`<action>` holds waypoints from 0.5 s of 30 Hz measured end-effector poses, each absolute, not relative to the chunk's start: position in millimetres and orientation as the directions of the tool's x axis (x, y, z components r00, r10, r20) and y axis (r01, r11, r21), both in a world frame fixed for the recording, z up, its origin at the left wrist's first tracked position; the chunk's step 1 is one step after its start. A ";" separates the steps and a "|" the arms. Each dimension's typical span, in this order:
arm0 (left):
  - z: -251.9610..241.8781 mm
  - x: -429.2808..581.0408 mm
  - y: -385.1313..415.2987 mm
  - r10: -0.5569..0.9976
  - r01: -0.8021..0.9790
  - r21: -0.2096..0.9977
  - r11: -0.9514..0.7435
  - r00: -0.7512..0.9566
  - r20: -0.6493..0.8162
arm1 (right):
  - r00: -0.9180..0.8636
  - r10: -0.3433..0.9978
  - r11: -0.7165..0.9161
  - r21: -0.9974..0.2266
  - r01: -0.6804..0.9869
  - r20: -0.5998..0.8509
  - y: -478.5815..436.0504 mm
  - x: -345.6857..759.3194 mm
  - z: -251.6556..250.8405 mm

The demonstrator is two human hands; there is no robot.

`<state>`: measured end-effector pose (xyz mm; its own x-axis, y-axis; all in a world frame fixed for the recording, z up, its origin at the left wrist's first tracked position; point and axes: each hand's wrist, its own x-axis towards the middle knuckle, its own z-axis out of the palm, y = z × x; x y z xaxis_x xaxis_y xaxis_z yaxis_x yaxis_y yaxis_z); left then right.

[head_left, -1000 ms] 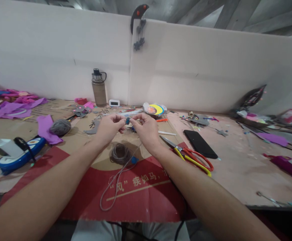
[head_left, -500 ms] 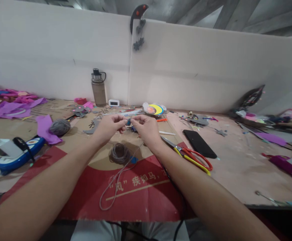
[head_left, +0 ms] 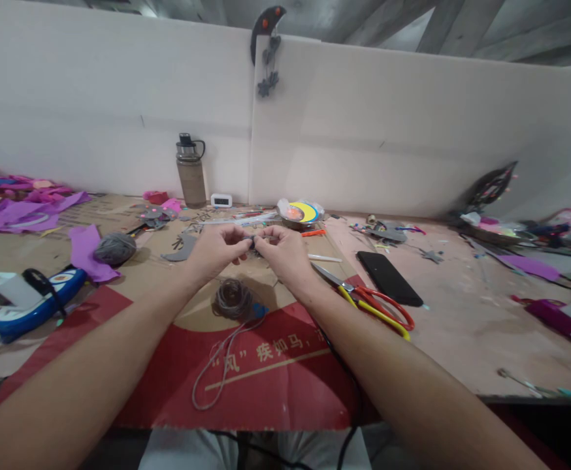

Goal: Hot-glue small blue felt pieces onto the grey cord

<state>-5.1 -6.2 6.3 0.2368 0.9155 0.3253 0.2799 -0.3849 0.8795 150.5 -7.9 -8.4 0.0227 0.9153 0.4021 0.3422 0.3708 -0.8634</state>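
My left hand [head_left: 221,245] and my right hand [head_left: 278,248] meet over the cardboard, thumbs and forefingers pinched together. Between the fingertips shows a small dark grey bit [head_left: 252,241], too small and too covered to name. Just below my hands lies a coil of grey yarn [head_left: 233,298], its loose strand [head_left: 202,372] looping over the red print. A small blue piece [head_left: 260,311] sits beside the coil. To the left of my left hand is a grey felt crescent [head_left: 180,249]. Scissors with red and yellow handles [head_left: 364,300] rest by my right forearm.
A bottle [head_left: 191,173], a small clock [head_left: 221,200] and a bowl [head_left: 301,214] line the back board. Left are a grey yarn ball [head_left: 115,248], purple felt [head_left: 89,251] and a blue power strip [head_left: 40,307]. A black phone [head_left: 388,279] lies right.
My fingertips have drawn closer together, covering more of the small piece. The yarn strand that rose toward my right hand now lies lower, beside the blue piece. A person's hand at far right has moved away.
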 end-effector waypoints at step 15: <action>12.0 -17.5 0.7 0.920 0.308 0.902 -0.302 0.341 0.192 | -0.007 0.933 0.343 -0.885 0.315 0.359 -6.8 155.6 -14.2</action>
